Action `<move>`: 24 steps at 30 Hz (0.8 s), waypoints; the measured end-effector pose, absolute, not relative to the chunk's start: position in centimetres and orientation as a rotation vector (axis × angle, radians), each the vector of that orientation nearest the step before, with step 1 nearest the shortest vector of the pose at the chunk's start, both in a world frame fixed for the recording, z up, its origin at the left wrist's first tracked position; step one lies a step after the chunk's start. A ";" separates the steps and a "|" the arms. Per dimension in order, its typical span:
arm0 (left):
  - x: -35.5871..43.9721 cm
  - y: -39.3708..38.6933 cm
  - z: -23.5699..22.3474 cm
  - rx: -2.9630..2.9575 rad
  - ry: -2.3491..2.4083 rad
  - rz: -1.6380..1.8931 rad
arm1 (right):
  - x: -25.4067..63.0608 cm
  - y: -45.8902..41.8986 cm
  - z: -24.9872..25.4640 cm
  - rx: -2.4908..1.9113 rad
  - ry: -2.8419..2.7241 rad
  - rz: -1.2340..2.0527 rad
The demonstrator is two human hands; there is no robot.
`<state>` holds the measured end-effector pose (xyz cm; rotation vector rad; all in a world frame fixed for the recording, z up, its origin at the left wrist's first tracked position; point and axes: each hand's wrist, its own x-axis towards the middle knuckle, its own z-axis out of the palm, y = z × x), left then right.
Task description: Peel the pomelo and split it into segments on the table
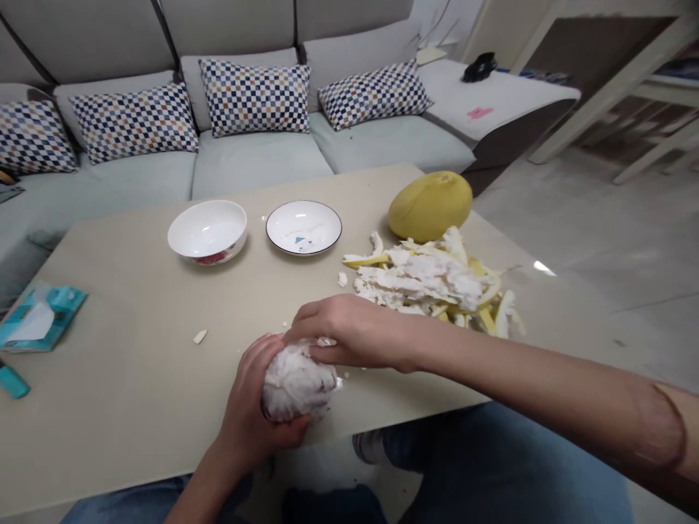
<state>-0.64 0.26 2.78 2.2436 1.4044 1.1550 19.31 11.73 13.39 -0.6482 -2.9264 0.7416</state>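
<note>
A peeled pomelo (299, 382), covered in white pith with reddish flesh showing through, is held over the near edge of the table. My left hand (256, 400) wraps round its left side and underside, with the thumb below. From above, my right hand (341, 327) bends its fingers onto the top of the fruit, fingertips close to the left hand's. What the right fingertips pinch there is hidden. To the right lies a heap of pomelo peel and pith (431, 280), and behind it sits a whole yellow-green pomelo (431, 206).
On the table (136, 378) stand a white bowl (207, 227) and a shallow dark-rimmed plate (304, 227). A teal tissue pack (44, 318) and a teal-capped object (13, 381) lie at left. One pith scrap (200, 336) is nearby. A sofa (262, 156) borders the far side.
</note>
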 end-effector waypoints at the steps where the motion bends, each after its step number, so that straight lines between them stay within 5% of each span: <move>1: -0.6 0.3 2.8 2.229 1.408 1.147 | 19.3 11.6 13.4 -0.596 -2.950 0.691; 8: -0.6 0.1 3.0 2.207 1.424 1.116 | 17.8 11.9 13.2 -0.862 -3.080 0.061; 24: -0.6 -0.7 2.6 2.074 1.505 1.152 | 31.2 15.0 12.9 -1.496 -2.584 -0.203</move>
